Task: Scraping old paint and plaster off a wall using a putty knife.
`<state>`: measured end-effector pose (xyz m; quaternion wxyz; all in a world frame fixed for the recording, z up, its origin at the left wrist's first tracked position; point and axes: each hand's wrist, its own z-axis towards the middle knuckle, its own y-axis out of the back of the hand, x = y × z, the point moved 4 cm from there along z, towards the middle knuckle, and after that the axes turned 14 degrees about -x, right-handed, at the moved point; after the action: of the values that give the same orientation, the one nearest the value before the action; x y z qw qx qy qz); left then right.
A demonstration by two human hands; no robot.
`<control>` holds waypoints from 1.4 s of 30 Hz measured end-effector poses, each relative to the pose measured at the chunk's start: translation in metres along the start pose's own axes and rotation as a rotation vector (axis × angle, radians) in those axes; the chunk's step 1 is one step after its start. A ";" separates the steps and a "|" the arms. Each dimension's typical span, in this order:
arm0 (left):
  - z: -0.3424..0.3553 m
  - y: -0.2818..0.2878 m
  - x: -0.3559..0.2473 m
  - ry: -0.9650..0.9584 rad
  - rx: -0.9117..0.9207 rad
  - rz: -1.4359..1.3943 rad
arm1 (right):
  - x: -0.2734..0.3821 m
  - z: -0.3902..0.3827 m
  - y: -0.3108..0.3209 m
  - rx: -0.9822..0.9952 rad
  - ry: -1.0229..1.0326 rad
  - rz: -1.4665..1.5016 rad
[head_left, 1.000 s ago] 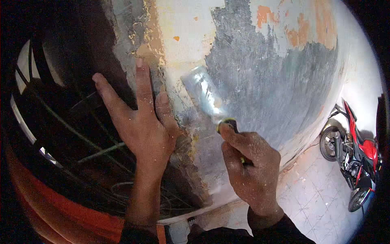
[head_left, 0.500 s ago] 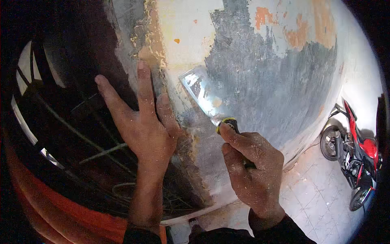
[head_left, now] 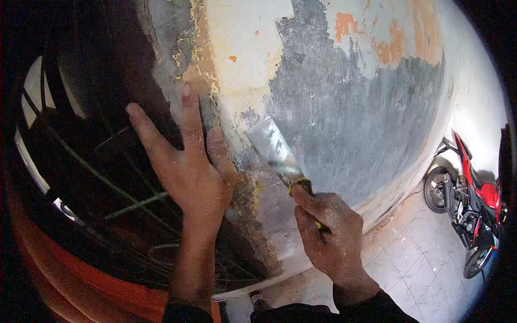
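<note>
My left hand (head_left: 191,180) lies with fingers spread along the crusty, peeling edge (head_left: 242,188) between a dark opening and the wall. My right hand (head_left: 328,237) is wrapped round the yellow and black handle of a metal scraper (head_left: 272,145). The scraper's wide blade rests on or very near the patchy wall (head_left: 355,113), which has grey, cream and orange areas, just right of that edge and of my left hand.
At the left is a dark glass or opening (head_left: 86,161) with bars or their reflections. Orange fabric (head_left: 107,274) lies along the lower left. A red and black motorcycle (head_left: 466,199) stands at the right on pale tiled floor (head_left: 404,258).
My right hand and the scraper have moved down along the wall. My left hand has shifted only slightly and stays spread.
</note>
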<state>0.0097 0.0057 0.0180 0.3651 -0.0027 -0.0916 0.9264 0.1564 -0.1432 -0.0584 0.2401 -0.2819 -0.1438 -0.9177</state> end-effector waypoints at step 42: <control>-0.001 -0.002 -0.004 -0.010 0.000 0.051 | 0.004 0.009 -0.004 -0.028 -0.085 0.073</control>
<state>0.0140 0.0044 0.0174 0.3410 -0.0004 -0.0933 0.9354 0.1551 -0.1374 -0.0496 0.2634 -0.3291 -0.1308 -0.8973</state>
